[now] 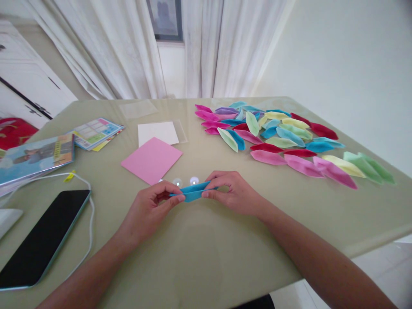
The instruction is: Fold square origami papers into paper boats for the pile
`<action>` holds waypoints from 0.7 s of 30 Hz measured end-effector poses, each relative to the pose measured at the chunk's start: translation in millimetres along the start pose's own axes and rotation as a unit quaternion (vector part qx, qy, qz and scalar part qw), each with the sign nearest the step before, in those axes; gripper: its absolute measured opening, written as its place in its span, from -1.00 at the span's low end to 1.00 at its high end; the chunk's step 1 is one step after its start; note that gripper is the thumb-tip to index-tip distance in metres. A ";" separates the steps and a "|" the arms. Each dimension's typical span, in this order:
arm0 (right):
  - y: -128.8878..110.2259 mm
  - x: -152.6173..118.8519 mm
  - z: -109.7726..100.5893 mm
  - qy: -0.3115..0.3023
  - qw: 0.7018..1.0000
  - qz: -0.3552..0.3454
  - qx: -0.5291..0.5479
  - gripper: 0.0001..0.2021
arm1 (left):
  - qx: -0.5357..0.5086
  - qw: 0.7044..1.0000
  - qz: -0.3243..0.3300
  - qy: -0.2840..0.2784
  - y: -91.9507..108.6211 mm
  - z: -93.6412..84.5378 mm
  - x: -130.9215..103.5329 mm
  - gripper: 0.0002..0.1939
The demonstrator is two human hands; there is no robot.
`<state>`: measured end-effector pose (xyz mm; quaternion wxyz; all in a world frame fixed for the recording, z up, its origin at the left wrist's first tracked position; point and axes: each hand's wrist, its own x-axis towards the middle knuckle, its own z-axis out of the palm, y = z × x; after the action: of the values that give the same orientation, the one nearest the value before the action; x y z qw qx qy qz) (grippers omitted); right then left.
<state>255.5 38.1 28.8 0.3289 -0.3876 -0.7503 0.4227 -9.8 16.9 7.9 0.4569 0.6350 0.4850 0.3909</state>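
**Folded blue paper point(194, 193) pinched at both ends**

I hold the one piece over the pale green worktop point(206, 262), the fingers of my left hand point(149, 207) and right hand point(236, 193) pinching opposite ends, seemingly to steady its creases. Beyond, one square pink sheet point(152, 160) overlaps one white sheet point(158, 132), probably for easy reach. Rightward, multicoloured folded papers point(290, 135) overlap too much to count exactly. One black-screened phone point(45, 238) lies left.

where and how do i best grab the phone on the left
Across its middle, I'd say, by the two long edges, coming down from above with thumb and fingers spread. The phone lies flat, screen up, and is narrowest between those edges. The white cable bends around its far right corner, so best avoid pinching it there.
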 end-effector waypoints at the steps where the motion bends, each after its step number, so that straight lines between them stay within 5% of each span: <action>1: 1.0 0.5 -1.1 0.001 1.000 0.007 0.004 -0.91 | 0.009 1.000 0.011 -0.005 -0.3 -1.4 0.2 -0.87; 8: 5.0 3.1 -6.7 -0.004 0.999 0.024 0.044 -0.83 | 0.016 0.996 0.066 -0.059 1.3 -4.4 1.5 -0.91; 14: 2.1 3.2 -11.2 -0.063 0.986 0.089 0.124 -0.63 | -0.027 0.989 -0.039 -0.142 6.5 -8.6 0.5 -0.79; 21: 0.5 2.1 -15.5 -0.067 0.951 0.098 0.284 -0.61 | -0.229 0.959 -0.101 -0.131 6.7 -5.9 -4.9 -0.65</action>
<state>267.3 45.9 35.3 0.3308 -0.3206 -0.5780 0.6736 -14.7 12.6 15.7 0.6865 0.5070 0.3800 0.3568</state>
